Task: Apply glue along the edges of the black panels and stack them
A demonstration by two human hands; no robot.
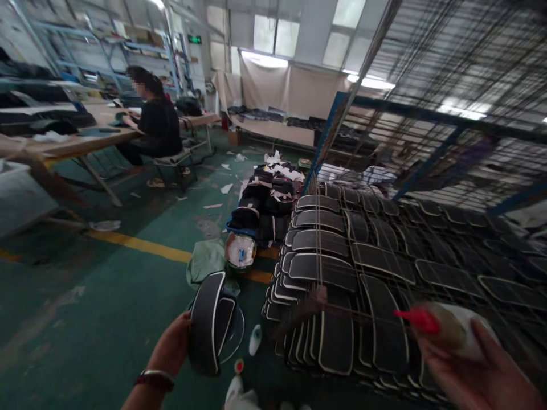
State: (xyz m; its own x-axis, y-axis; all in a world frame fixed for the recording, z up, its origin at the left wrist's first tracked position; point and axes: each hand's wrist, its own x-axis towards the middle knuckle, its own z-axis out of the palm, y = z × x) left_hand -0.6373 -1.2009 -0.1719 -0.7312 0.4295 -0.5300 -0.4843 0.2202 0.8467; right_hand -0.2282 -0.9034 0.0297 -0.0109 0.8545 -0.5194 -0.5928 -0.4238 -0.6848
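Head view, lower right: right hand (482, 370) grips white plastic bottle (455, 327), red nozzle (423, 320) pointing left toward upright, white-edged black panel (203, 330) grasped by left hand (171, 344).

Right hand (482, 364) and bottle (448, 330) blurred, four o'clock; wire rack (448, 62) blurred at one o'clock. White bin (23, 196) cut off, nine o'clock; seated person's face pixelated.

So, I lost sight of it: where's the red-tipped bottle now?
In the head view, the red-tipped bottle is at lower right, held in the right hand near the stacked dark panels.
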